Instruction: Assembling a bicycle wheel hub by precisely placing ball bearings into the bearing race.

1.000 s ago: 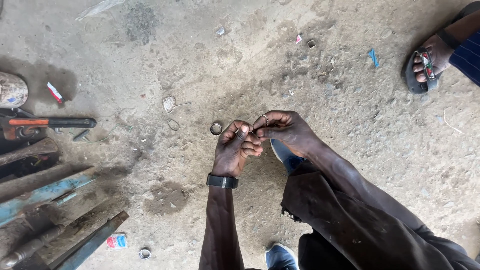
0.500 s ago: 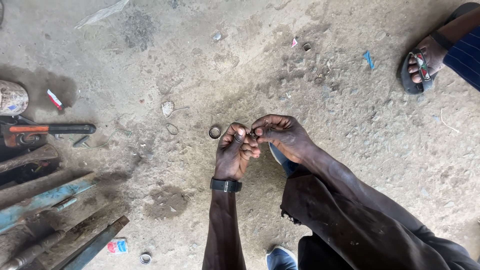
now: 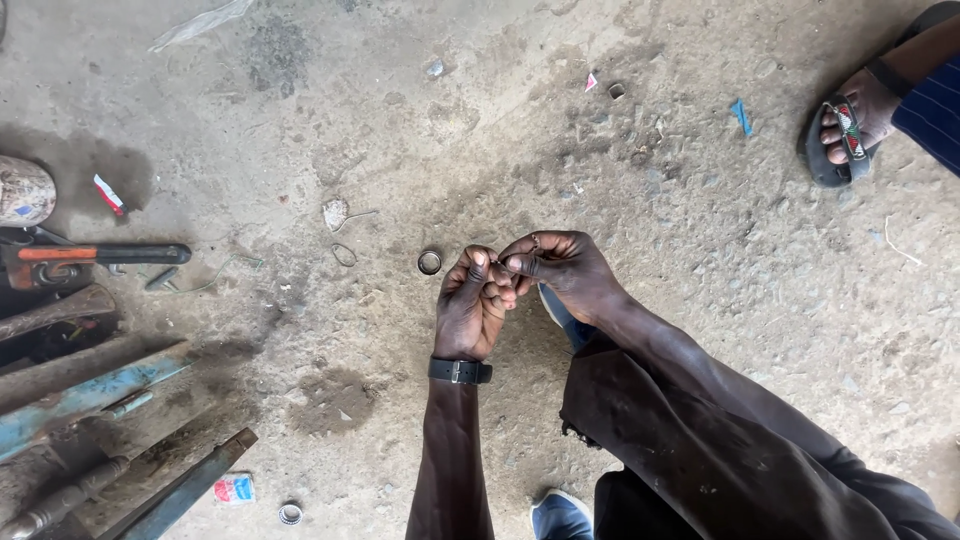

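My left hand [image 3: 472, 304] and my right hand [image 3: 560, 270] meet fingertip to fingertip over a dusty concrete floor, pinching a tiny dark part between them; the part is too small to identify. The left wrist wears a black watch band [image 3: 460, 371]. My right arm has a dark, grimy sleeve [image 3: 690, 420]. A small metal ring [image 3: 429, 262] lies on the floor just left of my left fingers, apart from them.
A wire loop [image 3: 343, 254] and a pale scrap [image 3: 335, 212] lie further left. A tool with an orange-and-black handle [image 3: 95, 254], rusty bars and a blue metal bar [image 3: 90, 395] fill the left edge. Another person's sandalled foot [image 3: 845, 130] stands top right. A small bearing [image 3: 290, 513] lies bottom left.
Both hands stay joined at the fingertips, with only small finger movement. The view has shifted slightly, so the floor items sit a little lower in frame.
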